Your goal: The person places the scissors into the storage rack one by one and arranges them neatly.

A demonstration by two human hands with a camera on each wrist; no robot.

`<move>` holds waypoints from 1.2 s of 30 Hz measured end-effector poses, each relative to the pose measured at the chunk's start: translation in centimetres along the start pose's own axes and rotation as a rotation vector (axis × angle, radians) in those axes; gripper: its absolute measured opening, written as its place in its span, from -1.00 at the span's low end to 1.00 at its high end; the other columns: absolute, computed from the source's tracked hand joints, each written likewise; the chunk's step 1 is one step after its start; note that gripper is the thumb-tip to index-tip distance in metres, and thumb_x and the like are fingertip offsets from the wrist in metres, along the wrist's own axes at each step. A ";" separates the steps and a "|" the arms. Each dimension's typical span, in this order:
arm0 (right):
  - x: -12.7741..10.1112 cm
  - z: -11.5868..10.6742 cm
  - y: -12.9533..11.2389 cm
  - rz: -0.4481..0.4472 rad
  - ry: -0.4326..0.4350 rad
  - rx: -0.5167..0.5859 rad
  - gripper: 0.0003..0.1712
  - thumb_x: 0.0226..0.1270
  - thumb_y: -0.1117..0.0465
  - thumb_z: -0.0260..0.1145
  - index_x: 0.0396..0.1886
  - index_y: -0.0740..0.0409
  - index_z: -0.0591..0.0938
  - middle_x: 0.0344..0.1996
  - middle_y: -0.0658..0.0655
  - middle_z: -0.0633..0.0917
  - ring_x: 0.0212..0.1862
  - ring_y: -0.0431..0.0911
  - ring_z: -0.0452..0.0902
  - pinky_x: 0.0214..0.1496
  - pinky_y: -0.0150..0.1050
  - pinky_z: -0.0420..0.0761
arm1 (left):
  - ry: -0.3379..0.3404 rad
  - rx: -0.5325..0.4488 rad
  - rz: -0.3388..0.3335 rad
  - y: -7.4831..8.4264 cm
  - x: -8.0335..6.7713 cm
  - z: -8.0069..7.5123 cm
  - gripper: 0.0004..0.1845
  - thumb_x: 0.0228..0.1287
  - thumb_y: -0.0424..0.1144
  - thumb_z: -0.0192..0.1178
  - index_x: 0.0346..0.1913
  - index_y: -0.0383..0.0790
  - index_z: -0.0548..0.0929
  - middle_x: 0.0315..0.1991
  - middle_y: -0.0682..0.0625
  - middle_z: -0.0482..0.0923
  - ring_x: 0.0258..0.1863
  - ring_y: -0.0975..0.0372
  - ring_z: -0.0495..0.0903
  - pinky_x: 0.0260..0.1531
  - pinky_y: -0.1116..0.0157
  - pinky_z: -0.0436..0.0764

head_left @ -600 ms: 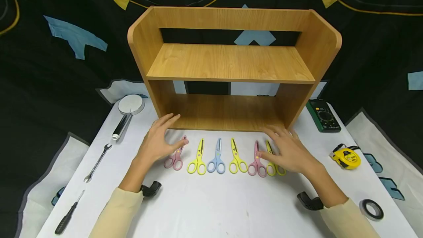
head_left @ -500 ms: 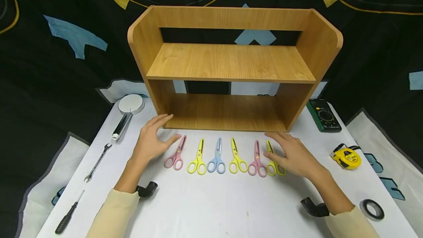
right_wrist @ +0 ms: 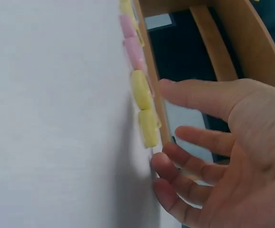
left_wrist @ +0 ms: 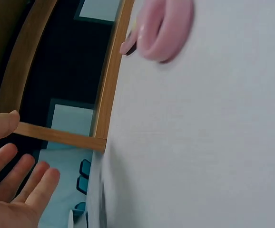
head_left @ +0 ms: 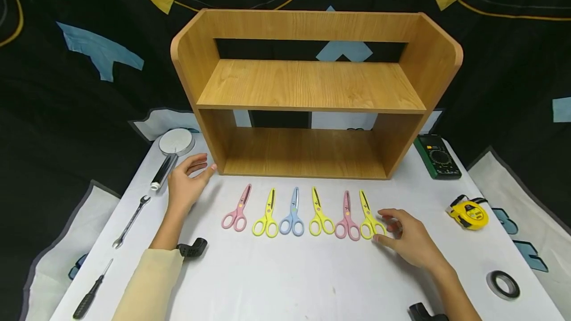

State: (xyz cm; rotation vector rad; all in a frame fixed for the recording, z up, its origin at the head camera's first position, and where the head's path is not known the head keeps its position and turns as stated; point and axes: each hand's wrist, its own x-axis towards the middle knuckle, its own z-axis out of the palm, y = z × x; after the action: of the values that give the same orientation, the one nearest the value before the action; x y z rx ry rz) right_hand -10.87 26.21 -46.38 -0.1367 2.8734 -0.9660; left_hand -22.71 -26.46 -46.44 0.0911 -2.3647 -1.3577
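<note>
A row of several small scissors lies in front of the wooden shelf point(head_left: 308, 85), blades pointing toward it. From left they run pink scissors point(head_left: 239, 210), yellow scissors point(head_left: 269, 212), blue scissors point(head_left: 294, 212), another yellow pair point(head_left: 318, 212), another pink pair point(head_left: 347, 217) and a last yellow pair point(head_left: 367, 212). My left hand point(head_left: 185, 185) hovers beside the shelf's lower left corner, near the magnifier-like tool, holding nothing. My right hand point(head_left: 406, 239), fingers loosely bent and holding nothing, is just right of the last yellow scissors, its thumb close to their handle.
Along the left lie a round-headed tool with a black handle point(head_left: 164, 170), a wrench point(head_left: 131, 222) and a screwdriver point(head_left: 92, 291). On the right are a multimeter point(head_left: 439, 156), a yellow tape measure point(head_left: 468, 213) and a roll of black tape point(head_left: 503, 285). A black curtain hangs behind.
My left hand has drawn left, away from the leftmost pink scissors. My right hand has moved right and back toward me, off the rightmost yellow scissors. The scissors stay in place.
</note>
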 end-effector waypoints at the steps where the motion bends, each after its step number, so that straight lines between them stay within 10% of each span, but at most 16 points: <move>1: -0.2 0.2 0.2 0.019 -0.005 -0.003 -0.25 0.19 0.03 0.61 0.32 0.18 0.56 0.02 0.14 0.69 -0.12 -0.07 0.51 -0.13 -0.30 0.66 | -0.001 -0.006 -0.010 -0.1 0.1 0.0 -0.53 0.26 -0.11 0.50 0.18 -0.19 0.71 0.10 -0.17 0.74 0.04 0.11 0.76 0.03 0.51 0.73; 8: 0.0 1.1 0.3 0.061 -0.014 -0.016 -0.41 0.18 0.12 0.60 0.17 0.21 0.64 -0.27 0.08 0.57 -0.22 -0.07 0.41 -0.31 -0.34 0.42 | 0.000 -0.061 -0.041 -0.7 1.2 0.6 -0.61 0.28 -0.07 0.48 0.08 -0.18 0.78 -0.02 -0.12 0.79 -0.17 0.55 0.70 -0.03 0.58 0.66; 15: 0.4 0.7 -0.2 0.111 -0.028 0.009 -0.55 0.17 0.16 0.54 -0.01 0.28 0.64 -0.38 0.07 0.57 -0.31 -0.09 0.42 -0.40 -0.33 0.40 | -0.078 -0.328 -0.144 -0.9 1.8 0.8 -0.60 0.30 -0.24 0.46 0.10 -0.40 0.71 -0.18 0.06 0.79 -0.20 0.41 0.76 -0.10 0.37 0.83; 23: 0.1 -1.4 -2.4 0.291 -0.078 0.282 -0.39 0.23 0.11 0.52 0.21 0.28 0.58 -0.33 0.07 0.73 -0.28 -0.08 0.57 -0.35 -0.30 0.59 | -0.241 -0.547 -0.299 -1.7 3.0 0.1 -0.52 0.26 -0.35 0.47 0.18 -0.50 0.61 -0.22 0.14 0.77 -0.18 0.35 0.78 0.02 0.20 0.78; 36: 2.6 -6.1 -13.0 -0.110 -0.015 0.604 -0.51 0.31 0.19 0.54 0.16 0.26 0.62 -0.19 0.10 0.79 -0.17 -0.10 0.71 -0.04 -0.38 0.81 | -0.227 -0.612 -0.294 -2.4 2.7 0.4 -0.57 0.32 -0.34 0.41 0.20 -0.44 0.64 -0.14 0.14 0.76 -0.12 0.33 0.78 0.06 0.19 0.76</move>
State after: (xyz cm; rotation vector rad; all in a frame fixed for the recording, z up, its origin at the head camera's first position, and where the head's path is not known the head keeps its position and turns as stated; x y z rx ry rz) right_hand -13.61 19.24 -33.84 -0.2445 2.4425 -1.7814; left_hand -25.71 -28.09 -47.74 0.1140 -2.0463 -2.2812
